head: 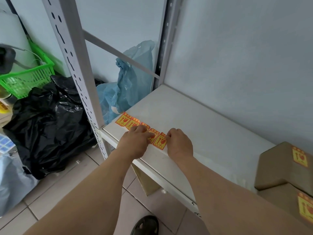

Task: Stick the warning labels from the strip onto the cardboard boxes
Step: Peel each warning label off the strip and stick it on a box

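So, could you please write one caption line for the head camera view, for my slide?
Left hand presses the label strip on the white shelf while right hand pinches its end label.

The left hand covers part of the label strip. The right hand's fingertips are curled out of sight. Two cardboard boxes run off the right edge.

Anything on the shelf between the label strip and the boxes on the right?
Nothing visible. The label strip lies at the shelf's left front corner, with the left hand pressing it and the right hand at its end label. The shelf surface runs bare to the cardboard boxes.
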